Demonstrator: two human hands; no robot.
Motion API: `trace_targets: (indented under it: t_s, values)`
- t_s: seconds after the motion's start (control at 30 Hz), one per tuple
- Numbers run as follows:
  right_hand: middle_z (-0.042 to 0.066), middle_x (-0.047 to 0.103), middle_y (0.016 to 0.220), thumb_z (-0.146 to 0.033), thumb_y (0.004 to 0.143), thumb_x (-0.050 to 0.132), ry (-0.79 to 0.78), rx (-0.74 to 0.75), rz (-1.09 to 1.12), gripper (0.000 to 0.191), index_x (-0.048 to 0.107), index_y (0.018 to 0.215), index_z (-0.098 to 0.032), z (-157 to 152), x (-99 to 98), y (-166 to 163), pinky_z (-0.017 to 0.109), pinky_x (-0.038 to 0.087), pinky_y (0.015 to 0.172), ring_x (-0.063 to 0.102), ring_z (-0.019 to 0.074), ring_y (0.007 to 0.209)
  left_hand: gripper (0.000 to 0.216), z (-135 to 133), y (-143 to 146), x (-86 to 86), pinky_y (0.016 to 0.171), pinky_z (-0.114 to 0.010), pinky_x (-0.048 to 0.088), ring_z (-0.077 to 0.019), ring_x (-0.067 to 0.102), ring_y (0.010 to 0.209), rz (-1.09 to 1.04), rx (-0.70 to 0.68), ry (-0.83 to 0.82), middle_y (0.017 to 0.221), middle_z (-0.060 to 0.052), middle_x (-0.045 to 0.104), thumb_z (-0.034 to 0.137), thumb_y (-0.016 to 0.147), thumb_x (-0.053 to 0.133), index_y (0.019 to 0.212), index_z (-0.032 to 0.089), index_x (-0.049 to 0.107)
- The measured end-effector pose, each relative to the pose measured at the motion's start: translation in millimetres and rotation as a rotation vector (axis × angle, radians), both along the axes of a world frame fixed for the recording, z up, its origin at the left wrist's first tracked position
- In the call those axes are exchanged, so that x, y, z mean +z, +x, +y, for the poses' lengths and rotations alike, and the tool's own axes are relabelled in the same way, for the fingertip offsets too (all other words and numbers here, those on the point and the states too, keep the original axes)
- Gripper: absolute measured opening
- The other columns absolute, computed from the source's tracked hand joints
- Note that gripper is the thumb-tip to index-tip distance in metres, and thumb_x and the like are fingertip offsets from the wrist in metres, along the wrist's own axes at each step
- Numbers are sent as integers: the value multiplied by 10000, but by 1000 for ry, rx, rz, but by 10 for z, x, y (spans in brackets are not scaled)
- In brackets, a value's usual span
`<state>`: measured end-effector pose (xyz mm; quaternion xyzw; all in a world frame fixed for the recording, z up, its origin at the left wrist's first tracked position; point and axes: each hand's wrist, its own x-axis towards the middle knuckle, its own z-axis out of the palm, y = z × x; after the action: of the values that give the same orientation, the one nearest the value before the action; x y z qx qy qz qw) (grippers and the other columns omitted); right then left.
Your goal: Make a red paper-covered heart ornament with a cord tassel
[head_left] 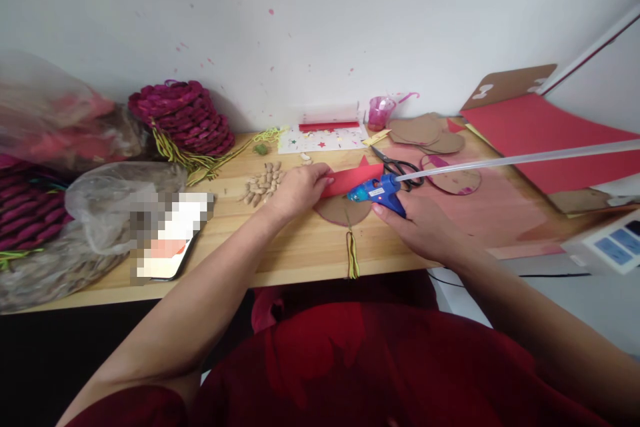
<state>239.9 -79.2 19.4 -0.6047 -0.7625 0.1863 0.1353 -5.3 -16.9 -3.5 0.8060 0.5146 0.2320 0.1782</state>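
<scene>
My left hand (299,188) pinches the left end of a folded red paper strip (350,179) and holds it over a brown cardboard disc (341,211) on the wooden table (280,250). My right hand (425,227) grips a blue glue gun (376,191) with its nozzle pointing left at the red strip. A long clear glue stick (515,160) juts from the back of the gun towards the right. A yellow-green cord (353,257) hangs from under the disc over the table's front edge.
Black scissors (400,165) lie just behind the gun. More cardboard discs (430,130), red paper sheets (545,137) and a pink cup (380,112) are at the back right. Peanuts (263,185), a phone (170,240), plastic bags (100,200) and magenta woven pieces (185,117) fill the left.
</scene>
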Motion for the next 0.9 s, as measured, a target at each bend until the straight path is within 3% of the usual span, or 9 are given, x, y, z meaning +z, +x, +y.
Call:
trace_targets:
  t_s: [0.63,0.9]
  values:
    - [137,673,807,-522,941,457,43,28,-68,323,564,901,-219,24,10,-20,394,387,601,641,319,730,167,-26,14,12,694,-291,441,-194,606,732,44,8,15,790,-46,692,233,928,517,851,193,659]
    - [92,618,679,-511,944,477,38,34,-63,306,560,820,-243,-42,59,2,384,358,563,576,269,630,203,-84,12,44,728,-303,451,-211,635,771,82,-19,-1,831,-60,722,240,950,499,926,192,695]
